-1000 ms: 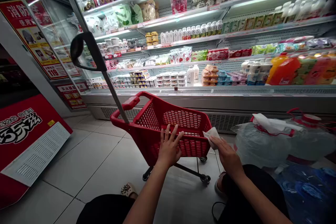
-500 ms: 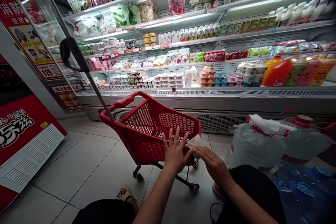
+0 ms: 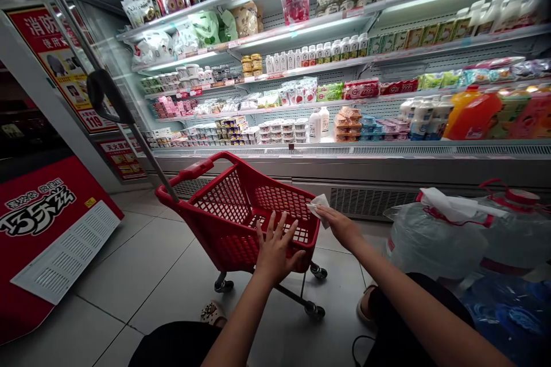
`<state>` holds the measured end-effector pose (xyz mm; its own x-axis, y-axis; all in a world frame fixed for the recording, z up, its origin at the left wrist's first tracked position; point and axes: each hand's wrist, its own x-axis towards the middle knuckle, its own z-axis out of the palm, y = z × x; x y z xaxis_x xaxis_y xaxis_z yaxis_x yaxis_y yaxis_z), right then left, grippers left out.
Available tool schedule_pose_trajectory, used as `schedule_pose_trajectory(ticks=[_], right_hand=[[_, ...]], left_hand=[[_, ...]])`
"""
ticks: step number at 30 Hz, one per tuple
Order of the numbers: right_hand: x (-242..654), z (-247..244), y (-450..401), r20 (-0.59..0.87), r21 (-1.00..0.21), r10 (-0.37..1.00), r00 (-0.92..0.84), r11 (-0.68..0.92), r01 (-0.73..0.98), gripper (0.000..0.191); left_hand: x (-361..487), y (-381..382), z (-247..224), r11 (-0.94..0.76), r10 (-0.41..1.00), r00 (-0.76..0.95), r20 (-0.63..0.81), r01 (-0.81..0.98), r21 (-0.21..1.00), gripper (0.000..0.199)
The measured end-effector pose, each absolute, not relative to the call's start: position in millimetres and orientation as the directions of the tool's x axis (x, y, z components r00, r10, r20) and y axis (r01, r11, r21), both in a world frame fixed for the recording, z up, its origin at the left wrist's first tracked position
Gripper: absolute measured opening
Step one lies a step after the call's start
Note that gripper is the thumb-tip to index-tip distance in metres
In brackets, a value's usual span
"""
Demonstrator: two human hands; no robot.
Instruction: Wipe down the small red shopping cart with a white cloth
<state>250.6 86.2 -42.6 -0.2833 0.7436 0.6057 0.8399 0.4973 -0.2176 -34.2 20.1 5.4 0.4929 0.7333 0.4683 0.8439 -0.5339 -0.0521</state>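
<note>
A small red shopping cart point(image 3: 235, 241) stands on the tiled floor in front of me. Against its near side, my left hand point(image 3: 278, 249) is spread open, with the fingertips by the rim and nothing held. My right hand point(image 3: 340, 226) is closed on a white tissue point(image 3: 321, 209), which lies against the cart's right end near the top rim. The palm side of my right hand is hidden. Nothing can be seen inside the part of the basket that shows.
Behind the cart runs a refrigerated display point(image 3: 413, 155) stocked with drinks and dairy packs. Bagged water bottles point(image 3: 439, 241) and blue jugs point(image 3: 512, 309) stand at the right. A red freezer point(image 3: 51, 252) is at the left, and a metal pole point(image 3: 148, 155) rises from the cart handle.
My right hand has moved up and away from my left hand with the tissue, to the cart's right end. My left hand has shifted slightly left and stays spread.
</note>
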Motion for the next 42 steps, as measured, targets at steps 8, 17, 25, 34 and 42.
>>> schedule_pose_trajectory(ticks=[8, 17, 25, 34, 42], right_hand=[[195, -50, 0, 0.661, -0.187, 0.644, -0.384, 0.638, 0.747, 0.075], [249, -35, 63, 0.603, -0.222, 0.68, -0.417, 0.646, 0.731, 0.068], [256, -50, 78, 0.615, -0.27, 0.725, -0.31, 0.563, 0.781, 0.06], [241, -52, 28, 0.651, -0.224, 0.684, -0.329, 0.587, 0.778, 0.062], [210, -46, 2, 0.648, -0.146, 0.602, -0.466, 0.7, 0.699, 0.083]], left_hand=[[-42, 17, 8, -0.536, 0.736, 0.489, 0.469, 0.843, -0.039, 0.083], [-40, 5, 12, -0.589, 0.729, 0.548, 0.41, 0.807, -0.031, 0.083], [-27, 3, 10, -0.596, 0.72, 0.56, 0.411, 0.802, -0.049, 0.082], [-45, 13, 17, -0.601, 0.717, 0.579, 0.39, 0.796, -0.077, 0.076], [-58, 21, 8, -0.411, 0.794, 0.385, 0.47, 0.91, -0.051, 0.086]])
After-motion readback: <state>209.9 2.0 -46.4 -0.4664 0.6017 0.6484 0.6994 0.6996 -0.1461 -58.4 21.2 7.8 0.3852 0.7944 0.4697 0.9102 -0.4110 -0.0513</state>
